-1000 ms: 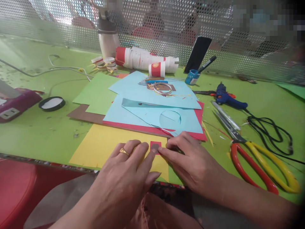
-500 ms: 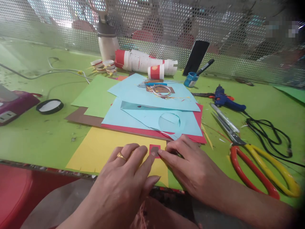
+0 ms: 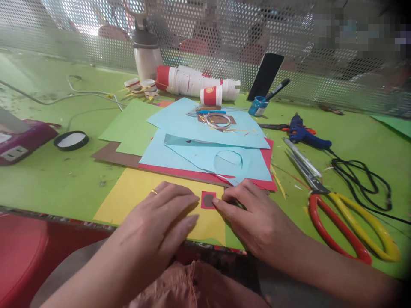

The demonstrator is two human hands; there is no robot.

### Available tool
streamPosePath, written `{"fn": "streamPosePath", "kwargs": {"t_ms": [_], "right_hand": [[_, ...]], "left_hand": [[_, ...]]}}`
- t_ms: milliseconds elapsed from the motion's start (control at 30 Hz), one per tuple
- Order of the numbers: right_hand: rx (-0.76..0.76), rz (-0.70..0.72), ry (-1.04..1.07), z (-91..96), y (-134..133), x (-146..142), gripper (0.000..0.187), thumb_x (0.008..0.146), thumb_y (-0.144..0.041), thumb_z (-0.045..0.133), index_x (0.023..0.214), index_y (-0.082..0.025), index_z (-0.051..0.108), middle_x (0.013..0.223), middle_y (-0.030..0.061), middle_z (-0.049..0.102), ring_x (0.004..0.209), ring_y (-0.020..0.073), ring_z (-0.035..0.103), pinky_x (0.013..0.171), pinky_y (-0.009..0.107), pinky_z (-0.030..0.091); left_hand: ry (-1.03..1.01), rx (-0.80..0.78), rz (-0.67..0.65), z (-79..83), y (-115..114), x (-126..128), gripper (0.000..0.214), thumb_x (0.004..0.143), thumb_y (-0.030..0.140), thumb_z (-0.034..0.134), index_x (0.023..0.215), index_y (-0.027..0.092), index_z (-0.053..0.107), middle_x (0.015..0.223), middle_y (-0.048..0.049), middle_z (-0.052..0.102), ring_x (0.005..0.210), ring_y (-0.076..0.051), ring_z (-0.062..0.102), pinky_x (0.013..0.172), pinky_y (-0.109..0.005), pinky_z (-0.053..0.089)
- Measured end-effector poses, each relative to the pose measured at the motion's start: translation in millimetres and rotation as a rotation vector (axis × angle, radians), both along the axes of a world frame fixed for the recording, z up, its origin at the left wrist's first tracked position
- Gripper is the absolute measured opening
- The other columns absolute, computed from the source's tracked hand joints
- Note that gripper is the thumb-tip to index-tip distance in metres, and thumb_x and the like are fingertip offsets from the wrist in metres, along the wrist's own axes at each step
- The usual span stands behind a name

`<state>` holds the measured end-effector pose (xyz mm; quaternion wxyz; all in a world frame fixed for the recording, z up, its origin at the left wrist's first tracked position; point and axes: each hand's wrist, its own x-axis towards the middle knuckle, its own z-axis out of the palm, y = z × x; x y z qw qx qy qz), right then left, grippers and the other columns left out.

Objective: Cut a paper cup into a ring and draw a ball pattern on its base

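Observation:
A small red paper square (image 3: 203,202) lies on the yellow sheet (image 3: 114,194) between my hands. On the square sits a smaller brown paper piece (image 3: 208,199) with cut corners, red showing around it. My right hand (image 3: 253,209) rests at its right side, index fingertip touching the edge of the square, the other fingers bent and partly hidden. Just left of the square, my left hand (image 3: 160,218) is over the yellow sheet, fingers stretched and thumb apart, holding nothing. A ring (image 3: 154,191) is on one finger.
Scissors (image 3: 321,192) and a blue glue gun (image 3: 303,133) lie at right. Blue sheets (image 3: 186,154) are stacked behind the yellow one. Farther back are paper cups (image 3: 192,81), a blue jar (image 3: 258,107) and a phone (image 3: 266,77). A black lid (image 3: 71,140) is left.
My left hand has moved left off the red square and brown piece, uncovering them. My right hand stays at the square's edge. The view has shifted slightly.

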<state>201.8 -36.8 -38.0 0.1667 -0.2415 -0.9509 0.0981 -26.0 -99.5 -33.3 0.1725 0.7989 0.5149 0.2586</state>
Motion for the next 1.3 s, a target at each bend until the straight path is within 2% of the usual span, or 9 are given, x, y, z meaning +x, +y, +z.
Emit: {"fn": "streamPosePath", "kwargs": {"t_ms": [133,367,767,933,1067,1167,1300], "right_hand": [[0.038,0.003,-0.021,-0.2,0.9,-0.9,0.029,0.096,-0.012,0.042,0.113,-0.01,0.065,0.094,0.0132,0.058,0.086,0.0236,0.043,0.073,0.04,0.043],[0.044,-0.002,-0.028,-0.7,1.3,-2.0,0.029,0.097,-0.013,0.041,0.11,-0.009,0.066,0.093,0.0123,0.056,0.085,0.0228,0.042,0.074,0.039,0.041],[0.095,0.008,-0.008,-1.2,-0.6,-2.2,0.027,0.096,-0.012,0.042,0.108,-0.009,0.066,0.092,0.0115,0.057,0.086,0.0218,0.042,0.074,0.037,0.041],[0.103,0.007,0.003,-2.7,-0.7,-3.1,0.027,0.098,-0.016,0.041,0.104,-0.011,0.067,0.091,0.011,0.058,0.087,0.0211,0.044,0.075,0.037,0.044],[0.043,0.025,0.081,2.3,1.4,1.8,0.025,0.097,-0.019,0.045,0.11,-0.012,0.066,0.095,0.0122,0.061,0.091,0.0215,0.051,0.078,0.038,0.049],[0.017,-0.06,0.155,15.4,3.5,18.9,0.026,0.096,-0.018,0.048,0.118,-0.015,0.062,0.105,0.013,0.063,0.1,0.0209,0.056,0.085,0.039,0.051],[0.128,-0.342,0.121,37.5,5.9,60.3,0.026,0.095,-0.023,0.048,0.113,-0.013,0.065,0.108,0.0127,0.065,0.102,0.02,0.061,0.09,0.037,0.049]], "left_hand": [[-0.02,-0.036,-0.032,5.9,7.1,-9.2,0.023,0.097,0.018,0.044,0.113,0.022,0.059,0.113,-0.0041,0.059,0.103,-0.017,0.053,0.087,-0.029,0.046],[0.104,0.044,-0.166,4.6,13.7,-4.2,0.028,0.096,0.014,0.042,0.117,0.019,0.06,0.103,-0.0063,0.059,0.096,-0.018,0.05,0.084,-0.033,0.044],[0.378,0.207,-0.153,-2.1,10.0,1.4,0.037,0.097,0.02,0.037,0.131,0.02,0.053,0.1,-0.0105,0.053,0.089,-0.023,0.046,0.073,-0.037,0.046],[0.409,0.22,-0.147,-3.7,9.1,2.2,0.035,0.096,0.018,0.038,0.125,0.019,0.057,0.099,-0.0105,0.053,0.091,-0.024,0.046,0.076,-0.039,0.047],[0.415,0.245,-0.152,-4.6,9.6,1.9,0.032,0.094,0.016,0.042,0.121,0.019,0.06,0.097,-0.0096,0.053,0.092,-0.024,0.047,0.078,-0.04,0.047],[0.417,0.289,-0.16,-5.2,9.8,1.5,0.03,0.093,0.015,0.044,0.116,0.019,0.062,0.097,-0.0094,0.053,0.091,-0.024,0.048,0.076,-0.039,0.048],[0.425,0.326,-0.16,-5.9,9.9,0.6,0.029,0.093,0.016,0.044,0.114,0.02,0.063,0.096,-0.0087,0.054,0.091,-0.023,0.05,0.076,-0.037,0.048]]}}
